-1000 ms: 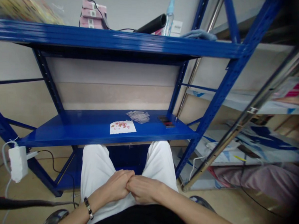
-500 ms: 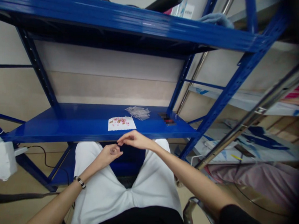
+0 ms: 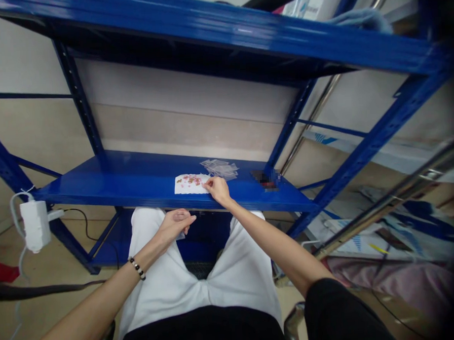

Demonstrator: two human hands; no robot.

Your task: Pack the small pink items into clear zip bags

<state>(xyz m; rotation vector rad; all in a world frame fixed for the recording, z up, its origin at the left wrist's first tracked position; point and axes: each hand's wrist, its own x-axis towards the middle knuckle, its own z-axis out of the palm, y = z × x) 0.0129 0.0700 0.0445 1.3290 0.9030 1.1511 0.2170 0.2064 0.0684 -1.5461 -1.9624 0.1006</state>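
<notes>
Small pink and brownish pieces (image 3: 191, 180) lie scattered on a white sheet of paper (image 3: 182, 189) near the front edge of the blue shelf. The right edge of that sheet is where my right hand (image 3: 217, 190) rests, thumb and fingers pinched together at the paper; whatever is between the fingertips is too small to make out. My left hand (image 3: 175, 223) is curled closed above my left knee, in front of the shelf. A bit of clear plastic (image 3: 181, 236), apparently a small bag, shows below its fingers; the rest of it is hidden in the hand.
Behind the sheet lies a pile of clear plastic bags (image 3: 220, 169). A dark, pixelated item (image 3: 264, 180) is on the shelf's right end. An upper blue shelf beam (image 3: 204, 26) crosses overhead. A white power adapter (image 3: 35, 226) with cables hangs at left.
My right hand has moved from beside my left hand forward and right onto the paper, and its fingers now pinch there. My left hand has turned and closed more. The view has shifted slightly.
</notes>
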